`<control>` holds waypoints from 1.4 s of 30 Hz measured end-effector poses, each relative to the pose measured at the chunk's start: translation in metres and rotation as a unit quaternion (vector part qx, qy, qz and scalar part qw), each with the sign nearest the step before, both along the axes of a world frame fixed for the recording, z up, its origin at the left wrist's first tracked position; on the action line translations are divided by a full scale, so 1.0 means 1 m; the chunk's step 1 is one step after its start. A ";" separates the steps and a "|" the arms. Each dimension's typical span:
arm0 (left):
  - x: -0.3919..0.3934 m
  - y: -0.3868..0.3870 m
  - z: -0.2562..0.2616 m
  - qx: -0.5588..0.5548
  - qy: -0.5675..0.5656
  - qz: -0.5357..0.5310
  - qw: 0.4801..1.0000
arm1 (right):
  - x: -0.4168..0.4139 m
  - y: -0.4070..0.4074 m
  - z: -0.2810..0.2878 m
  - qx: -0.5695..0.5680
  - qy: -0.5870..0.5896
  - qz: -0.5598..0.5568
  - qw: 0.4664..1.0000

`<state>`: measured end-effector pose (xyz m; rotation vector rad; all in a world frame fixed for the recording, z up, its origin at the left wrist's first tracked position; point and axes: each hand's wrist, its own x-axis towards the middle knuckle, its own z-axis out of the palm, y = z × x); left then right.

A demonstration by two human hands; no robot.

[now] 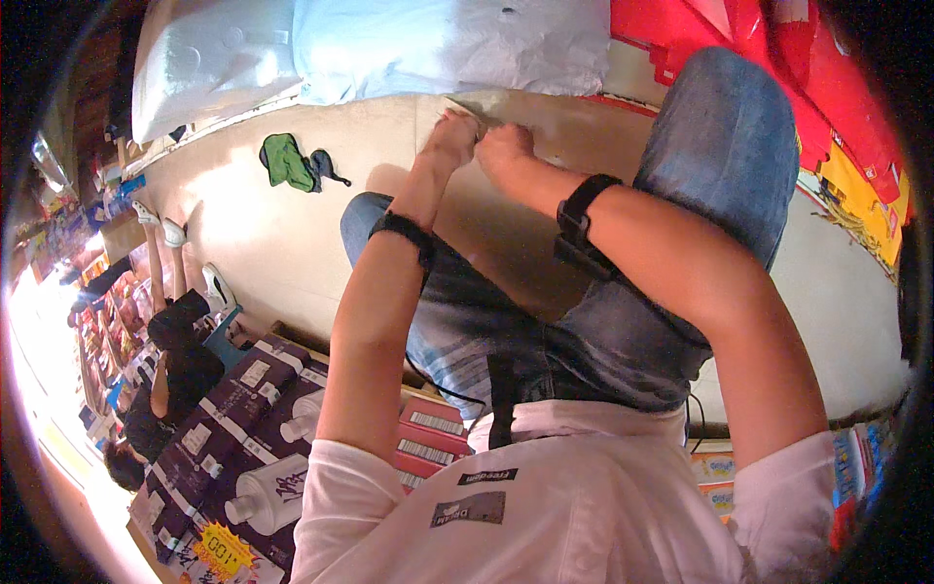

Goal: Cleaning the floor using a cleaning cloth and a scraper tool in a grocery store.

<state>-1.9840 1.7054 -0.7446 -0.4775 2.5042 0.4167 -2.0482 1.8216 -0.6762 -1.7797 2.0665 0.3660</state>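
Observation:
My left hand [456, 139] and my right hand [505, 150] are close together, low over the beige floor [372, 139] and just short of a plastic-wrapped stack. Both have curled fingers. A thin pale sliver [461, 106] shows just beyond my left fingertips; what it is, and whether I hold it, is too small to tell. My right hand looks like a loose fist, and its palm side is hidden. Black straps circle both wrists. Just past the hands hangs the crumpled pale plastic wrap [452, 51].
A green cloth item [288, 162] with a dark strap lies on the floor to the left. Dark boxes [248, 379] with white bottles [273, 493] on top stand at lower left. Another person [182, 358] is by the shelves. Red packaging [824, 80] rises at right, beside my bent knee.

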 end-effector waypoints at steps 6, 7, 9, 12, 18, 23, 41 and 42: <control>0.055 0.022 -0.052 -0.018 0.159 -0.056 0.986 | 0.022 0.006 0.018 0.147 -0.058 0.163 0.974; 0.050 0.022 -0.059 -0.017 0.162 -0.061 0.985 | 0.023 0.008 0.001 0.148 -0.056 0.158 0.975; 0.042 0.022 -0.071 -0.129 0.136 -0.026 0.982 | 0.026 0.014 -0.034 0.030 -0.037 0.008 0.999; -0.009 0.011 0.020 -0.042 0.002 -0.029 0.999 | -0.008 0.001 0.003 -0.009 -0.046 -0.023 0.999; 0.009 -0.012 -0.044 -0.116 -0.030 -0.095 0.988 | -0.002 -0.015 0.008 0.041 -0.007 0.057 0.998; 0.031 0.000 -0.063 -0.062 0.075 -0.082 0.992 | 0.015 0.008 0.042 0.102 -0.025 0.051 0.993; -0.008 0.017 -0.026 0.010 0.036 -0.018 0.999 | 0.022 0.034 -0.010 0.039 0.048 0.041 0.997; 0.010 0.013 -0.029 -0.007 0.044 -0.016 0.999 | 0.023 0.035 -0.001 0.035 0.041 0.053 0.997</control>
